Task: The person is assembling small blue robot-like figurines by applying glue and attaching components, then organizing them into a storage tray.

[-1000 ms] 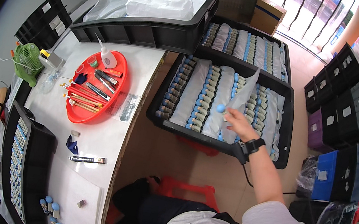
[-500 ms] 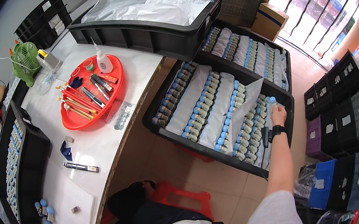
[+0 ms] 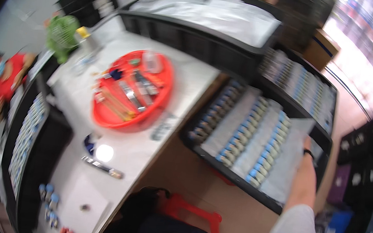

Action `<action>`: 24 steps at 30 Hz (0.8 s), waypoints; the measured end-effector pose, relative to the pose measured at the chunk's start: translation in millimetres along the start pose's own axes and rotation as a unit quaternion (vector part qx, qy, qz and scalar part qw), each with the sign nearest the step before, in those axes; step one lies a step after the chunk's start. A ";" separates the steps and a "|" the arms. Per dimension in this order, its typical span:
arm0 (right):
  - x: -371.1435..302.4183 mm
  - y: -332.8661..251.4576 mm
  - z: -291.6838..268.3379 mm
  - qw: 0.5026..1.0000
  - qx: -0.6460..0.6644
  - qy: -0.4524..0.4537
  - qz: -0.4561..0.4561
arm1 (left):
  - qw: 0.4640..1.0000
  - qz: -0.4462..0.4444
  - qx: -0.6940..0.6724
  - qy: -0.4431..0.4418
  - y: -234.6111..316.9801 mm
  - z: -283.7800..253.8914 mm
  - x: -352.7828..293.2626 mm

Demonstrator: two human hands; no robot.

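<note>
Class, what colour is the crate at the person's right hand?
The crate is black, seen best in the head view.

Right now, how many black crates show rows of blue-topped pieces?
3: near crate, right of the table; far crate, behind it; left crate, at the table's left. Others may be hidden.

This looks like a small workshop for hand-finishing goods in batches. Small blue-topped figures stand in close, repeated rows between white paper strips in a black crate. On the white worktop, a round red tray holds slim brushes and a squeeze bottle. More storage crates are stacked along the right side, and a co-worker in red is at the far left.
</note>
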State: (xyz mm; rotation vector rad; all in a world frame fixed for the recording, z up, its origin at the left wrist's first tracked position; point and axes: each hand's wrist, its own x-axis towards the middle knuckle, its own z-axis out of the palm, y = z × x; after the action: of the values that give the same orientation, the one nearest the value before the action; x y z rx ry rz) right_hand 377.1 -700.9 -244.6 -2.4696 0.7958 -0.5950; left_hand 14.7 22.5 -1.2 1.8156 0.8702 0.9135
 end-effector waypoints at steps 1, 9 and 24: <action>-5.1 -42.7 34.4 0.999 0.033 -0.013 -0.017 | 1.000 0.004 0.012 0.006 -15.7 -12.1 7.1; -171.9 -423.8 193.5 0.919 0.264 -0.180 -0.231 | 0.997 0.004 -0.075 0.010 -1.7 17.0 0.4; -195.8 -417.0 -39.1 0.890 0.376 -0.157 -0.203 | 0.978 0.144 0.121 -0.087 67.3 -62.7 44.3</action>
State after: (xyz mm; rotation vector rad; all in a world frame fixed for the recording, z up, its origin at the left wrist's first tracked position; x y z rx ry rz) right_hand 387.4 -290.4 -32.2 -1.9070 -0.1033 -0.4953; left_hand -5.3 61.5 91.0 2.2395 0.6390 0.8365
